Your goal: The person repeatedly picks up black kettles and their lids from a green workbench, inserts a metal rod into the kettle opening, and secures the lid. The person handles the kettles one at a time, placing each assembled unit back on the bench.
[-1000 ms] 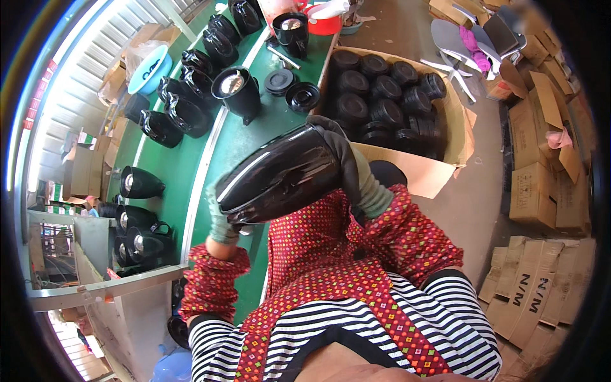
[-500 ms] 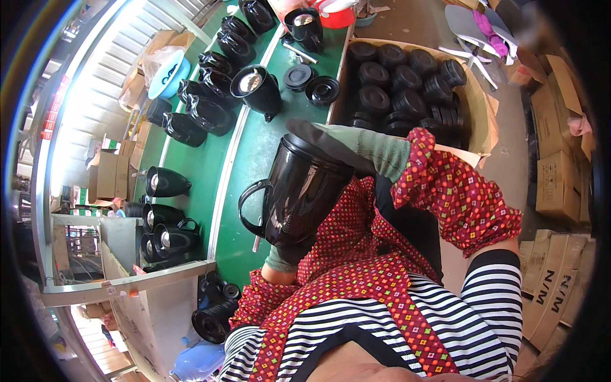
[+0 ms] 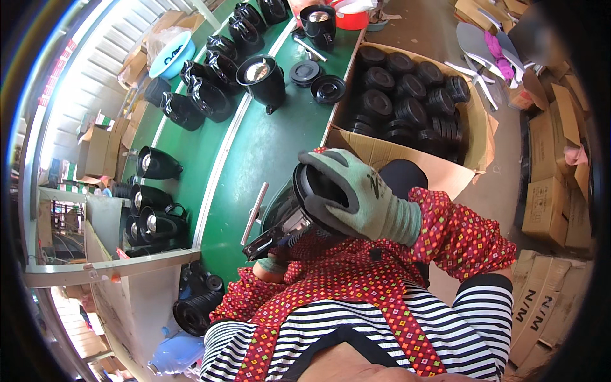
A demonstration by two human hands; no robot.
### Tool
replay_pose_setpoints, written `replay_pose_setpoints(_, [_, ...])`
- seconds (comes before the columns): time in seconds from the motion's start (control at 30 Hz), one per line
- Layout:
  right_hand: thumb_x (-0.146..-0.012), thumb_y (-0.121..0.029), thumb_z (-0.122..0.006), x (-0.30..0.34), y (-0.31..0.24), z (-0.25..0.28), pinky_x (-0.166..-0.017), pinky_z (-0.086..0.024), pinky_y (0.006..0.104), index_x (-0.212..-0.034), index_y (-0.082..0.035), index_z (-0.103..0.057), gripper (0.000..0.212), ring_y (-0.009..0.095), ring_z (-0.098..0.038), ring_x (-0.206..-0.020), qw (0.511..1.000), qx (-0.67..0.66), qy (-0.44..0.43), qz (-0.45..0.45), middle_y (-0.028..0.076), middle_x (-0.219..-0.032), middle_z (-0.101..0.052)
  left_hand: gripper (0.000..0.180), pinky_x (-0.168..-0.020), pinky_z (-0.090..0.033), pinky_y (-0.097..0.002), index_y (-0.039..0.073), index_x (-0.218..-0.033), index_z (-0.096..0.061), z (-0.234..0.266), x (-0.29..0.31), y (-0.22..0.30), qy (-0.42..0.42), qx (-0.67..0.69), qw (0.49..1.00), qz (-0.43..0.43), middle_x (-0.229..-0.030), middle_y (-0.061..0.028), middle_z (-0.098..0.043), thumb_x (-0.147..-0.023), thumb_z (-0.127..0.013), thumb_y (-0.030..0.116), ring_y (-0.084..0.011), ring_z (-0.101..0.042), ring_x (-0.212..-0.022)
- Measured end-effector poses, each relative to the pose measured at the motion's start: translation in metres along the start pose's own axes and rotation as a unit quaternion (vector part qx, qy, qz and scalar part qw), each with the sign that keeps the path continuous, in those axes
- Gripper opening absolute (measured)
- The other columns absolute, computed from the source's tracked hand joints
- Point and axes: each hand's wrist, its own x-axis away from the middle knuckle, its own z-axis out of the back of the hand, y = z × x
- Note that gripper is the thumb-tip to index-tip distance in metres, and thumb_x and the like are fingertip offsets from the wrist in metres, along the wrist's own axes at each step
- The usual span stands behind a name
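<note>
A glossy black jug (image 3: 289,219) is tilted in front of my body, its top toward the far right. Wearing a grey-green glove with dark palm and fingers, my right hand (image 3: 359,197) is closed round the black lid (image 3: 318,186) at the jug's top. My left hand (image 3: 273,262) holds the jug low down; its fingers are mostly hidden behind the jug. Just beyond, a pale rod (image 3: 256,213) shows by the green bench. Further off stand an open-topped black jug with a shiny inside (image 3: 262,79) and two loose round black parts (image 3: 328,90).
Several black jugs (image 3: 210,99) stand along the green bench (image 3: 219,181), others (image 3: 162,223) at the left by a metal frame (image 3: 111,274). A carton (image 3: 480,137) of stacked black lids is at the right. A blue basin (image 3: 172,56) and red container (image 3: 350,19) lie beyond.
The jug has turned, and its handle no longer shows at the left. My right hand has gone from lying flat across its top to fingers curled round the lid.
</note>
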Motion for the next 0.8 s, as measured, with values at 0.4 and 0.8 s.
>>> replay_pose_setpoints(0.4, [-0.07,-0.051,-0.091,-0.01,-0.021,0.012,-0.112,-0.044,0.058,-0.149,-0.007,-0.058,0.097,0.05,-0.057,-0.128,0.976,-0.013,-0.073,0.204,0.03,-0.143,-0.054,0.068,-0.128,-0.034,-0.0431,0.002,-0.164,-0.037,0.008,0.008,0.025,-0.137,0.224,0.959,0.105,-0.164,-0.0163,-0.045,-0.11,-0.057,0.037,-0.0272,-0.045,-0.15])
replay_pose_setpoints(0.8, [-0.114,-0.047,-0.049,0.005,0.001,0.01,-0.125,-0.03,0.0366,-0.167,0.0,-0.023,0.075,0.024,-0.04,-0.151,0.888,-0.392,-0.07,-0.23,0.014,-0.163,-0.04,0.063,-0.123,-0.042,-0.0426,0.001,-0.16,-0.042,0.065,0.016,0.002,0.034,-0.108,0.991,-0.073,-0.16,-0.0173,-0.05,-0.109,-0.058,0.034,-0.0279,-0.054,-0.144])
